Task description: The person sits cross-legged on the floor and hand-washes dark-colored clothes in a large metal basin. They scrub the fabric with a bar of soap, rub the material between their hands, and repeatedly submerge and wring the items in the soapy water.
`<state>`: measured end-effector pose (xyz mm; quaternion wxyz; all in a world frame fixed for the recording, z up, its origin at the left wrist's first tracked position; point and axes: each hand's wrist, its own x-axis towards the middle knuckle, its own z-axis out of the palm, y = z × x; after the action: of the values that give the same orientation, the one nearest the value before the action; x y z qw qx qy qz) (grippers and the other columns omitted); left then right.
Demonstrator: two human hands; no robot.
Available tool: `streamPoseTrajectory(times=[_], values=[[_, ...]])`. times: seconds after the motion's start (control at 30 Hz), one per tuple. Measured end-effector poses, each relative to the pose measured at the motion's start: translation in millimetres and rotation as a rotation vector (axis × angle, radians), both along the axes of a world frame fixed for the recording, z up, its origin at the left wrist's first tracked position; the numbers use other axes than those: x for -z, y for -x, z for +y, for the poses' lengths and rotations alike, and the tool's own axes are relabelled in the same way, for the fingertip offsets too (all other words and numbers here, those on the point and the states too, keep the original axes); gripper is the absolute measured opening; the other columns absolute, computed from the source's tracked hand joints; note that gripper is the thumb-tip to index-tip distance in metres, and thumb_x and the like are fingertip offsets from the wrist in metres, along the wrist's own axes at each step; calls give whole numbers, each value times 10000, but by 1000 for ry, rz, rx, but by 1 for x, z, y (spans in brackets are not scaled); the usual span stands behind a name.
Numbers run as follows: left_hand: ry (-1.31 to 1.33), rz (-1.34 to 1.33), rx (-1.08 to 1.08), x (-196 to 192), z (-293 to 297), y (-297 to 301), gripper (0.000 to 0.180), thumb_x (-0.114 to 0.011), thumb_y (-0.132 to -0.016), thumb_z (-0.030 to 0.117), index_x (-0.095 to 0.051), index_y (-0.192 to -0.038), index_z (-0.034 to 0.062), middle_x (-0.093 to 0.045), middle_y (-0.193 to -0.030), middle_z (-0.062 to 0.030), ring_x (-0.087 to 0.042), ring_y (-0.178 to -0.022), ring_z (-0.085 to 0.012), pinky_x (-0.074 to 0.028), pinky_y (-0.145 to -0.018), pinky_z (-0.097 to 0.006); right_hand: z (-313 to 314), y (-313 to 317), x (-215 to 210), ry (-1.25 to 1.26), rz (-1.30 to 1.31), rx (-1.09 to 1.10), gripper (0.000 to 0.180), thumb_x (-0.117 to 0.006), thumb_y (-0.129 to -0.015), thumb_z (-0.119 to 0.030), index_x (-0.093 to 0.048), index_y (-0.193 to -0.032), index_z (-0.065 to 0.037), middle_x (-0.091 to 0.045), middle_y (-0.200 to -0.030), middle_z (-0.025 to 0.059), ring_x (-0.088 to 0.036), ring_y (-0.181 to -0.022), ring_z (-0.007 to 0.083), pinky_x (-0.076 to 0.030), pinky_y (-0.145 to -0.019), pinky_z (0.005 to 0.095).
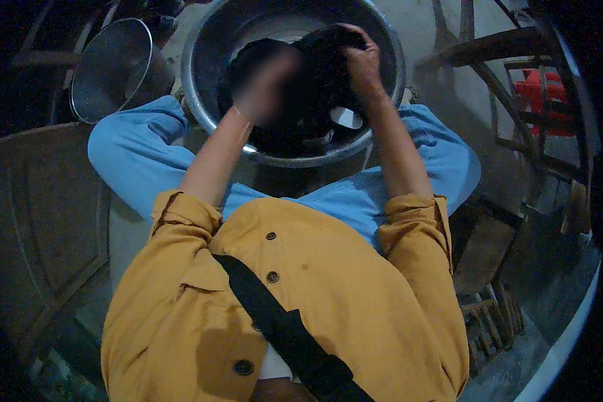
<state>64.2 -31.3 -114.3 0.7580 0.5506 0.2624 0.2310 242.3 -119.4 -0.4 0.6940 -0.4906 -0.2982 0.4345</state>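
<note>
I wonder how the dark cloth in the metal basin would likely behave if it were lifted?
The dark cloth is probably floppy, as it lies bunched in the metal basin. It would likely sag from the right hand, which holds only one side. Its spread across the basin suggests some weight; wetness is hard to judge.

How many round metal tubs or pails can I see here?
2. One is the wide basin at the top centre, in front of the person; the other is the pail at the upper left, beyond the left knee. The dark edges may hide more.
</note>
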Motion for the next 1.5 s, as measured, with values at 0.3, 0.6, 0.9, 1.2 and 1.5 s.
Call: streamPoseTrajectory(times=[0.3, 0.6, 0.9, 1.2, 1.5], values=[[661, -33, -378, -69, -53, -16, 235, -473, -811, 163, -499, -1014, 48, -516, -990, -21, -496, -866, -109, -424, -750, -226, 7, 45, 29, 62, -1131, 76, 273, -618, -627, -333, -563, -668, -68, -588, -664, 130, -568, -547, 270, -456, -484, 360], [574, 26, -144, -81, -49, -13, 298, -555, -774, 298, -540, -974, 78, -547, -912, 5, -515, -820, -88, -425, -716, -212, 9, 25, 43, 465, -1023, 48, 350, -579, -665, -349, -595, -887, -79, -596, -821, 131, -572, -733, 311, -458, -614, 375], [-131, 30, 208, -67, -2, 1, 206, -520, -798, 212, -534, -957, 81, -554, -847, -32, -517, -766, -120, -421, -708, -271, 2, 4, 21, 210, -817, -509, 509, -650, -659, -306, -522, -1069, -32, -593, -881, 89, -561, -765, 184, -451, -651, 295], [-52, 188, 124, -66, -25, -2, 540, -601, -734, 347, -448, -1142, 28, -544, -1043, -60, -500, -944, -170, -376, -845, -277, 4, -3, 29, 29, -187, 132, 165, -480, -653, -5, -582, -779, -32, -578, -746, 26, -534, -703, 130, -437, -664, 257], [689, 56, -362, -71, -62, -9, 330, -380, -841, 448, -518, -846, 148, -528, -798, -17, -498, -718, -118, -405, -688, -233, 15, 86, 70, 63, -1154, 271, 244, -515, -752, -198, -514, -537, -82, -534, -554, 126, -527, -512, 300, -408, -453, 363]])
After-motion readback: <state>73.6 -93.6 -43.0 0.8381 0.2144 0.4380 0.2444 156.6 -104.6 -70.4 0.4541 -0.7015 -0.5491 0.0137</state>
